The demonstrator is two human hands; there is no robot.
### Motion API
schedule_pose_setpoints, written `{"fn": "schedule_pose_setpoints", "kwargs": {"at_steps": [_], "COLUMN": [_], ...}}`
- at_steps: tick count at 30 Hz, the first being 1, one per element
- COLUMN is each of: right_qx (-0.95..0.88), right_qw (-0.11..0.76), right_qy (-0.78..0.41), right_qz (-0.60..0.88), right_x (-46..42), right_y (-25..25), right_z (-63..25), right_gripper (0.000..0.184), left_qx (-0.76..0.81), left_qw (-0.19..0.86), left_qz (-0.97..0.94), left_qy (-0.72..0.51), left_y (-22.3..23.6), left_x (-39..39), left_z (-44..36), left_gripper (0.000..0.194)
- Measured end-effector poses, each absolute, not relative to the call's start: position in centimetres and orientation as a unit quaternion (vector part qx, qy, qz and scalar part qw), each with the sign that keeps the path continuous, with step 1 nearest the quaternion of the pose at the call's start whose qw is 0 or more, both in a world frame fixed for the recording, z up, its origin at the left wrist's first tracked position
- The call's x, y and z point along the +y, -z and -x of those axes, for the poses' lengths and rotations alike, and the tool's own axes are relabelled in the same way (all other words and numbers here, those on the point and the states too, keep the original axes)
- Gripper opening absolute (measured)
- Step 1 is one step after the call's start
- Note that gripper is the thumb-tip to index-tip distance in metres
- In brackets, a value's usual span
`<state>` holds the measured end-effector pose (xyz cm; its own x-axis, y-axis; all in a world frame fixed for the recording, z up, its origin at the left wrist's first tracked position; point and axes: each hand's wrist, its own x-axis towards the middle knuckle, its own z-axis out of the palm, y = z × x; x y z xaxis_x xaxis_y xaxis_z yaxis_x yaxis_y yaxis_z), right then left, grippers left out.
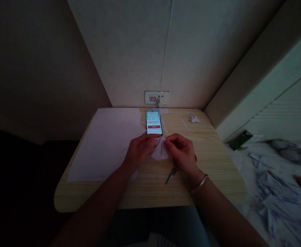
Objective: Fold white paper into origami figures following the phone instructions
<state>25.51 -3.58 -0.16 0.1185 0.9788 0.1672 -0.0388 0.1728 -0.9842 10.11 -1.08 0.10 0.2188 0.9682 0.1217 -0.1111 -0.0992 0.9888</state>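
Note:
A small piece of folded white paper (160, 151), fan-like and wider at the bottom, is held up over the wooden table (217, 171). My left hand (141, 147) pinches its upper left edge, and my right hand (182, 151) pinches its upper right edge. Partly under my right hand lies a pair of scissors (171, 175); the blades point toward the front and a bit of red handle shows beside the palm. Just beyond my fingers rests a phone (154, 125) with its screen lit.
Large white paper sheets (101, 144) cover the table's left side. A crumpled or folded paper piece (194, 118) and thin paper strips (185, 125) lie at the back right. A wall socket (157, 97) holds a plug. White bedding (281, 192) with scattered things is at right.

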Motion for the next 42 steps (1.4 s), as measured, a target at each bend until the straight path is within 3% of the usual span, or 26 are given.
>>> {"fn": "schedule_pose_setpoints", "kwargs": {"at_steps": [11, 25, 32, 39, 42], "right_qx": [-0.499, -0.495, -0.481, -0.477, -0.486], "right_qw": [0.554, 0.547, 0.522, 0.495, 0.481], "right_qy": [-0.485, -0.497, -0.536, -0.554, -0.555], "right_qz": [0.458, 0.458, 0.457, 0.47, 0.474], "right_x": [-3.6, -3.5, -3.1, -2.8, -2.7], "right_y": [0.0, 0.2, 0.5, 1.1, 1.3], "right_z": [-25.2, -25.0, -24.9, -25.2, -25.2], "right_gripper": [0.016, 0.018, 0.021, 0.025, 0.025], "left_qx": [0.392, 0.379, 0.434, 0.418, 0.443], "left_qw": [0.624, 0.588, 0.523, 0.583, 0.564], "left_qz": [-0.488, -0.535, -0.528, -0.507, -0.488], "left_qy": [-0.469, -0.473, -0.509, -0.478, -0.497], "left_y": [0.2, 0.0, 0.1, 0.0, 0.2], "left_x": [-0.7, -0.8, -0.7, -0.6, -0.4], "left_z": [-10.0, -10.0, -10.3, -10.3, -10.2], "left_gripper": [0.016, 0.014, 0.01, 0.022, 0.022]}}
